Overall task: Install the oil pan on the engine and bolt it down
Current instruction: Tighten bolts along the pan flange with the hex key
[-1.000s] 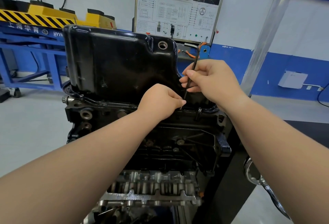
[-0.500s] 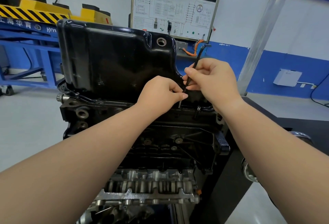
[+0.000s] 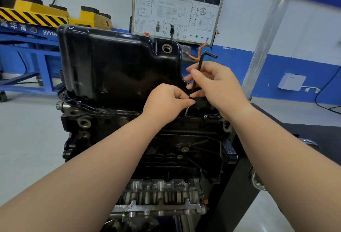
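A glossy black oil pan sits on top of the dark engine block, its flange along the block's upper edge. A black L-shaped hex key stands nearly upright over the flange at the pan's right end. My right hand holds its shaft between thumb and fingers. My left hand pinches the key's lower end just above the flange, where its silver tip points down. A bolt head sticks up from the flange just right of the tip.
A blue and yellow lift stand is at the back left. An instrument training board hangs on the far wall behind the pan. A dark bench lies to the right, and a metal pillar rises at the back right.
The hex key has turned, so its short arm now shows above my right hand, pointing right. Both hands stay at the same spot on the flange.
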Demonstrator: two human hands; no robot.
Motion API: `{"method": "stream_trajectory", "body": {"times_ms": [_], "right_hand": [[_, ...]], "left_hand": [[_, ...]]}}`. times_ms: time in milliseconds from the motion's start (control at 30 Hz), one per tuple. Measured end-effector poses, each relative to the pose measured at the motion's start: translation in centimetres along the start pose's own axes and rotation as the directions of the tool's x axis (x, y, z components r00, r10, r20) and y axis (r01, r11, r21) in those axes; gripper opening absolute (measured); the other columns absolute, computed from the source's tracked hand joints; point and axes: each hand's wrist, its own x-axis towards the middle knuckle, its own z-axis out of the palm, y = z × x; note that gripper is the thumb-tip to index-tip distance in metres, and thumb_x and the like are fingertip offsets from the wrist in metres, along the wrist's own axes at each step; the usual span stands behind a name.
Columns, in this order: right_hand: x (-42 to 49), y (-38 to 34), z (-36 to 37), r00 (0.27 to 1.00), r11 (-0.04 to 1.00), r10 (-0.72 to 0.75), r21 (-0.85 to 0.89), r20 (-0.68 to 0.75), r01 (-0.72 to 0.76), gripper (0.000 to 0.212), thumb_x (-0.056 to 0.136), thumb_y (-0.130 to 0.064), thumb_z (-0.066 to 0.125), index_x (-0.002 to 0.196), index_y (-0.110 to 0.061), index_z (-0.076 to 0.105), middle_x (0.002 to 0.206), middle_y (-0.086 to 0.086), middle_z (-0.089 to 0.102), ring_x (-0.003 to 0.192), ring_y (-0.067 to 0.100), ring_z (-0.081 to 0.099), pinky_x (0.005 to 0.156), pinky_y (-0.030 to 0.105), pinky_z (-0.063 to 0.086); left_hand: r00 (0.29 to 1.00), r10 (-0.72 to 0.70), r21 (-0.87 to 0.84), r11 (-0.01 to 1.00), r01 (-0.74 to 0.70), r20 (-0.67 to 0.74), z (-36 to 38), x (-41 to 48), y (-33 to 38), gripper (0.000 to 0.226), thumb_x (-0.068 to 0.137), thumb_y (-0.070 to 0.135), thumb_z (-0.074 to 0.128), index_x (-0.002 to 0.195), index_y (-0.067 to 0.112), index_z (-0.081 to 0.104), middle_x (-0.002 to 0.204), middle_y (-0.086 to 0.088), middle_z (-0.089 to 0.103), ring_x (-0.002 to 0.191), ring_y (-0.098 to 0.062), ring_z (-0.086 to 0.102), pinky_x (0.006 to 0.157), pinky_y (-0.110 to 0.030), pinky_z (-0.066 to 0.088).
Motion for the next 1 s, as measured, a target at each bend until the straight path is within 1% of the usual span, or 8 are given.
{"method": "stream_trajectory", "body": {"times_ms": [67,267,400,467,533,700,800,1000], "right_hand": [[-0.01,-0.22,-0.23,1.0,0.999,0.007,0.031,0.019,-0.007,0.022,0.094,-0.007,0.05,0.095,-0.024,0.062,0.084,-0.004,0.071,0.076,0.006,0.067,0.061,0.02,0.056],[-0.11,0.03,0.07,0.999,0.998,0.015,0.067,-0.04,-0.012,0.018,0.091,-0.006,0.056,0.085,-0.021,0.063,0.078,0.002,0.071,0.074,0.011,0.069,0.063,0.023,0.057],[-0.16,0.23,0.31,0.993,0.99,0.05,0.135,-0.106,-0.036,0.011,0.086,-0.007,0.064,0.078,-0.014,0.063,0.069,0.002,0.07,0.07,0.013,0.069,0.059,0.023,0.056],[-0.23,0.33,0.44,0.988,0.988,0.058,0.152,-0.14,-0.037,0.015,0.084,-0.007,0.067,0.072,-0.013,0.059,0.063,-0.001,0.067,0.068,0.014,0.067,0.057,0.024,0.055],[-0.29,0.36,0.5,0.984,0.987,0.058,0.158,-0.168,-0.031,0.019,0.083,-0.008,0.068,0.069,-0.013,0.055,0.063,-0.001,0.065,0.066,0.015,0.065,0.055,0.025,0.055],[-0.6,0.13,0.65,0.995,0.992,0.025,0.129,-0.097,-0.012,0.012,0.09,-0.008,0.059,0.083,-0.018,0.061,0.073,0.0,0.065,0.07,0.01,0.063,0.055,0.02,0.053],[-0.53,-0.14,0.35,1.0,0.994,0.002,0.111,-0.025,0.0,0.023,0.093,-0.003,0.049,0.098,-0.021,0.062,0.083,-0.003,0.069,0.078,0.007,0.065,0.062,0.021,0.055],[-0.4,-0.12,0.18,0.997,0.997,-0.019,0.069,-0.069,0.024,0.023,0.091,-0.002,0.055,0.086,-0.023,0.064,0.077,-0.003,0.07,0.076,0.008,0.068,0.063,0.021,0.056]], "left_hand": [[1.0,-0.001,-0.007,1.0,0.001,0.002,0.01,0.0,-0.02,0.011,0.081,0.034,0.069,0.071,0.034,0.067,0.059,0.014,0.057,0.058,-0.002,0.053,0.057,-0.019,0.039],[1.0,0.002,-0.03,1.0,-0.002,-0.005,-0.11,-0.11,-0.14,0.008,0.081,0.034,0.069,0.073,0.035,0.068,0.06,0.011,0.059,0.056,-0.002,0.052,0.058,-0.02,0.045],[1.0,0.008,-0.044,0.999,-0.009,-0.016,-0.19,-0.23,-0.1,0.017,0.08,0.034,0.07,0.065,0.039,0.063,0.049,0.016,0.053,0.05,0.007,0.05,0.053,-0.017,0.037],[1.0,-0.001,-0.056,0.998,0.0,-0.014,-0.18,-0.2,-0.14,0.011,0.08,0.034,0.07,0.069,0.037,0.067,0.046,0.02,0.052,0.05,0.013,0.049,0.053,-0.016,0.035],[1.0,-0.008,-0.059,0.998,0.007,-0.016,-0.16,-0.15,-0.16,0.005,0.08,0.034,0.07,0.075,0.033,0.07,0.049,0.019,0.053,0.05,0.009,0.051,0.053,-0.016,0.035],[1.0,-0.013,-0.067,0.998,0.012,-0.01,-0.15,-0.16,-0.13,0.008,0.081,0.032,0.069,0.073,0.032,0.07,0.054,0.013,0.054,0.052,0.0,0.05,0.054,-0.017,0.039],[1.0,-0.02,-0.081,0.996,0.02,-0.002,-0.24,-0.15,-0.16,0.006,0.081,0.032,0.069,0.076,0.029,0.071,0.06,0.01,0.06,0.059,-0.003,0.055,0.059,-0.019,0.045],[1.0,-0.026,-0.072,0.997,0.026,-0.002,-0.2,-0.13,-0.13,0.011,0.082,0.032,0.068,0.089,0.025,0.073,0.062,0.016,0.058,0.062,0.0,0.055,0.06,-0.017,0.041]]}}
